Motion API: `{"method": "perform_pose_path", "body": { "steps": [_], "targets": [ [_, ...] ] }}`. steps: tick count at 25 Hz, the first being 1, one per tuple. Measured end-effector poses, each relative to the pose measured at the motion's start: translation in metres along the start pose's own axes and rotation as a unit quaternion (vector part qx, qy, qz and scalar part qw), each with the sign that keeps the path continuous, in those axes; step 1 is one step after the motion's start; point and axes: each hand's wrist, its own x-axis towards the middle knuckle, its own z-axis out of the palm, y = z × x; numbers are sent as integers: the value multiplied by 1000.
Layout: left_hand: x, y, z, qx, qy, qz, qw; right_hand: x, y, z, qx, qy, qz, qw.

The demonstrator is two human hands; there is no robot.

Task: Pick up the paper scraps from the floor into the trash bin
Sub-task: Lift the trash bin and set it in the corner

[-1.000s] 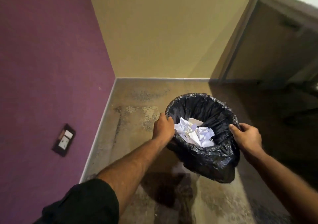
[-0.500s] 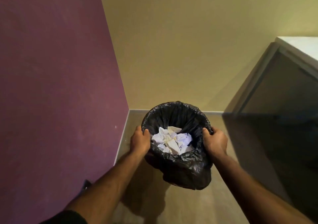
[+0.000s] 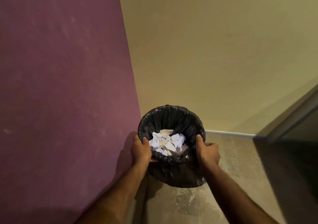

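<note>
Both hands, left hand (image 3: 141,150) & right hand (image 3: 208,152), grip the trash bin (image 3: 172,170) rim w/ fingers curled round it, paper scraps (image 3: 167,143) already inside, bin held off the floor (image 3: 232,172) near the wall corner; collecting looks done, next prob. needs setting it down level.

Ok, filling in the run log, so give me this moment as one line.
left hand: grips bin rim | right hand: grips bin rim | trash bin: held near wall corner | paper scraps: inside bin
</note>
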Motion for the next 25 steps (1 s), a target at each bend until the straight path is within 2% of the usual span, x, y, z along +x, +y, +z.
{"method": "perform_pose_path", "body": {
  "steps": [4,8,10,17,25],
  "targets": [
    [67,-38,25,-39,16,-21,999,42,12,70,13,-13,-33,999],
    [141,-83,70,-23,26,-19,999,109,41,131,-4,-87,-27,996],
    [154,-85,76,-40,23,-24,999,135,56,155,-12,-105,-35,994],
    [206,-140,124,-70,-24,-106,992,208,117,206,-42,-103,-35,993],
    [222,-149,124,-80,-38,-142,986,226,114,232,-23,-122,7,992]
  ]
}}
